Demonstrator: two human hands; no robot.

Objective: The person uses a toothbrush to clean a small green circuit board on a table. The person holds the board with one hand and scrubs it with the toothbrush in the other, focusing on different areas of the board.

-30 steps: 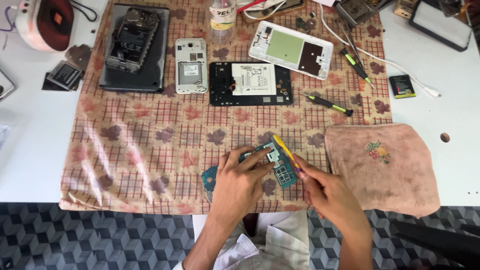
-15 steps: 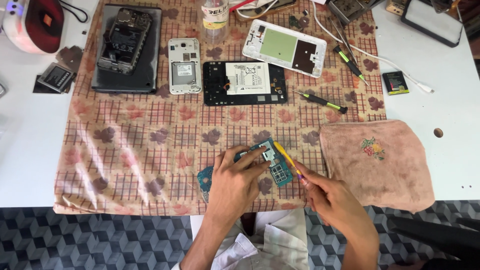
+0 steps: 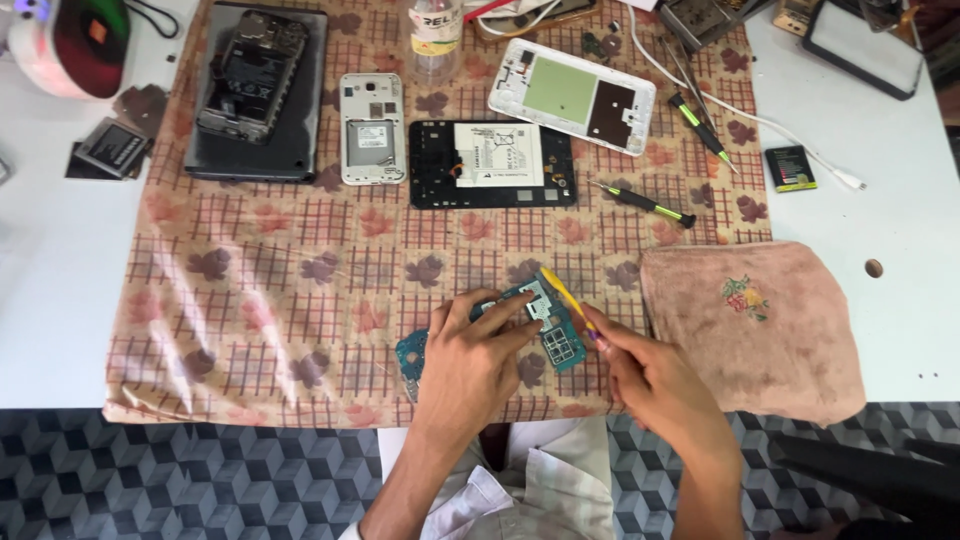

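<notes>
— Pinning the teal circuit board flat under spread left hand fingers, near the pink towel?
— Yes; pinching a yellow pry tool in the closed right hand, working at the board's metal shield. Probably needing gentle leverage next.

Clear plastic bottle at the far edge of the cloth carries a white wrap-around label with red print. Black opened tablet chassis at centre bears a white rectangular battery label. Small black battery pack with green-yellow label lies on the white counter, right. Dark-screened tablet sits at far right corner.
</notes>
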